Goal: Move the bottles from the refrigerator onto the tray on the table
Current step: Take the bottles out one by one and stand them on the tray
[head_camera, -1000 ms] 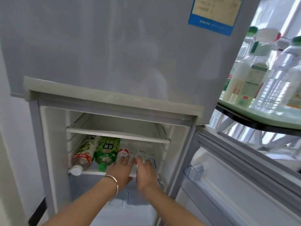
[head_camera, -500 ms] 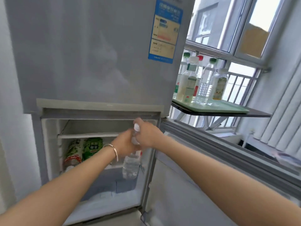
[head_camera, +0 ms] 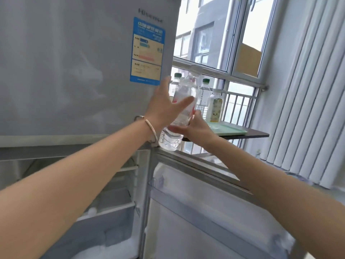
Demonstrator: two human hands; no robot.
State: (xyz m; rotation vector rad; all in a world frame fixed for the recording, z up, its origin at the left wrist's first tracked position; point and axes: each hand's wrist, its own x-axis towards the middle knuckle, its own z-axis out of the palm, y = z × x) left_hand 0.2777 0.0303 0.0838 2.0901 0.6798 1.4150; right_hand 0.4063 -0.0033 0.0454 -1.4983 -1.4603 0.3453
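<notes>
Fridge (head_camera: 78, 75): fills the left of the frame; upper door shut, lower compartment open at lower left, its door (head_camera: 214, 212) swung out across the lower middle, which leaves the way to the table clear.
Left hand (head_camera: 166, 107): centre frame, arm stretched forward and up, bracelet (head_camera: 150, 126) at the wrist. Fingers spread, palm against the bottle's near side. It looks to be steadying, not clamping; whether it truly touches, I cannot tell.
Bottle (head_camera: 182, 113): clear water bottle, centre frame, tilted with cap to the upper right and base low. It is in the air between fridge and tray, out of the fridge and not yet set down.
Right hand (head_camera: 196, 128): just right of centre, closed around the bottle's lower part from the right and carrying its weight; forearm runs in from the lower right.
Tray (head_camera: 229, 129): pale green, on the dark table (head_camera: 257, 135) right of centre by the window. Other bottles (head_camera: 215, 107) stand upright on its far side; the near part is bare, likely the landing spot.
</notes>
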